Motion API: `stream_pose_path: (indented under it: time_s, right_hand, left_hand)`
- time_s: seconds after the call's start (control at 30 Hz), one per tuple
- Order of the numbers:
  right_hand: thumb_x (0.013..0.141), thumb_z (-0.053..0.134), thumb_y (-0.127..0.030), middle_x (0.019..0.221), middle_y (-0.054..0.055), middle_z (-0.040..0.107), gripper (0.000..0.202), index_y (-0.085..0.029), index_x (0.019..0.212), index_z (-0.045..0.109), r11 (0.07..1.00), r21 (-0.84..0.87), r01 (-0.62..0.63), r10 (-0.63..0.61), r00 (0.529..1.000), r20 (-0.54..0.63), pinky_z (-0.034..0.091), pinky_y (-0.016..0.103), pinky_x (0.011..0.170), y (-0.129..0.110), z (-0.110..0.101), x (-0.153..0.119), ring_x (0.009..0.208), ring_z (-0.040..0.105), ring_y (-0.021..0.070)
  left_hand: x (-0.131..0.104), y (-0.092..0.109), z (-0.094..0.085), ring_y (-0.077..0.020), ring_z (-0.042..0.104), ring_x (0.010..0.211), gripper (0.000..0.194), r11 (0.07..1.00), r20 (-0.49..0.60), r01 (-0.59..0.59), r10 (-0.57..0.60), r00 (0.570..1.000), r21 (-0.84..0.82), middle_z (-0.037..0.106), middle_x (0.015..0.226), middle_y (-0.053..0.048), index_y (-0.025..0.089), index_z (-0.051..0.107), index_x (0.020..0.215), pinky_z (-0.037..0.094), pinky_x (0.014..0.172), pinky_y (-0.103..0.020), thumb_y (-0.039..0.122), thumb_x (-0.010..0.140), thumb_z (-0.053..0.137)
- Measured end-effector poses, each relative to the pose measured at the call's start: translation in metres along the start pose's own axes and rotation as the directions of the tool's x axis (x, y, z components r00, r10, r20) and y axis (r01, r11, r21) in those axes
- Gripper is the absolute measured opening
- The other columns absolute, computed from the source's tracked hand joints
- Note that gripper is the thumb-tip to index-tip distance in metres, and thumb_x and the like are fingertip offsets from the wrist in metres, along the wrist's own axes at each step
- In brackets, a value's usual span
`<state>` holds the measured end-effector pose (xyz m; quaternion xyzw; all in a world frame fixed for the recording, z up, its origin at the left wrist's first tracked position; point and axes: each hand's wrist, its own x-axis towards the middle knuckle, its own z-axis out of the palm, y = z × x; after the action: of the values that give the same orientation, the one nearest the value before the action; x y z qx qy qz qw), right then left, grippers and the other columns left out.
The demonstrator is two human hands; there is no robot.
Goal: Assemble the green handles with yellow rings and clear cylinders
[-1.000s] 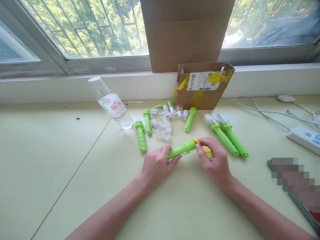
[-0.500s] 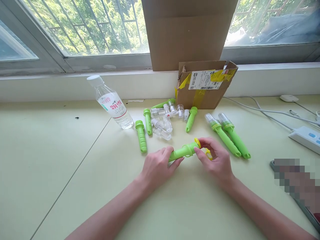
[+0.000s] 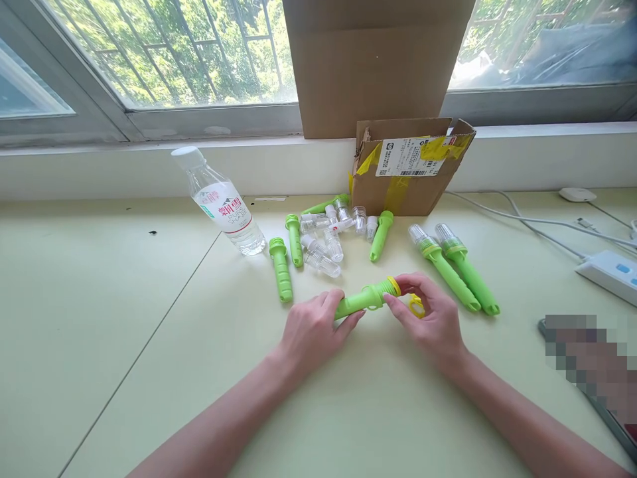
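Observation:
My left hand [image 3: 314, 328] is closed around the lower part of a green plastic handle [image 3: 365, 301], which lies tilted with its threaded end up to the right. At that end sits a yellow ring [image 3: 395, 286], pinched by the fingers of my right hand [image 3: 432, 317]. A second yellow looped piece [image 3: 417, 305] shows under the right palm; whether it joins the ring I cannot tell. Beyond my hands lie loose green handles [image 3: 282, 272] and several clear plastic tubes [image 3: 322, 263]. Two green handles with clear ribbed tops [image 3: 450, 272] lie to the right.
A water bottle [image 3: 226, 209] stands at the back left. An opened cardboard box [image 3: 408, 172] stands against the sill. White cables [image 3: 522, 218] run to a power strip [image 3: 610, 275] at the right, and a phone [image 3: 587, 385] lies at the right edge.
The yellow ring now sits straighter and closer against the handle's threaded end. My right fingers have shifted slightly; the handle stays in my left hand.

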<state>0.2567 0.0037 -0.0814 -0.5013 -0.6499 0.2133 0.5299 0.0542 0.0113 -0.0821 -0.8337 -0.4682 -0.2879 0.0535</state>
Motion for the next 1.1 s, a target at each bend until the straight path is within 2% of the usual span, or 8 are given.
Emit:
stream_pose_path:
  time_s: [0.77, 1.1]
  right_hand:
    - [0.081, 0.068, -0.029, 0.086, 0.002, 0.062, 0.020, -0.022, 0.097, 0.058, 0.997, -0.077, -0.022, 0.020, 1.000, -0.016, 0.051, 0.031, 0.070, -0.0002, 0.0019, -0.0017, 0.079, 0.060, 0.0164]
    - [0.080, 0.068, -0.024, 0.086, 0.001, 0.061, 0.020, -0.023, 0.097, 0.058, 1.000, -0.021, 0.004, -0.004, 1.000, -0.006, 0.051, 0.032, 0.071, 0.0000, 0.0014, -0.0026, 0.077, 0.059, 0.0152]
  left_hand:
    - [0.0001, -0.0007, 0.0009, -0.0130, 0.062, 0.053, 0.024, 0.999, -0.104, -0.050, 0.052, 0.993, 0.020, 0.065, 0.063, 0.001, 0.016, 0.055, 0.087, 0.034, 0.045, -0.023, 0.039, 0.085, 0.062]
    - [-0.0003, -0.0005, 0.0003, -0.0120, 0.061, 0.053, 0.024, 0.997, -0.111, -0.074, 0.075, 0.991, 0.017, 0.065, 0.062, 0.002, 0.016, 0.055, 0.085, 0.034, 0.045, -0.023, 0.039, 0.085, 0.062]
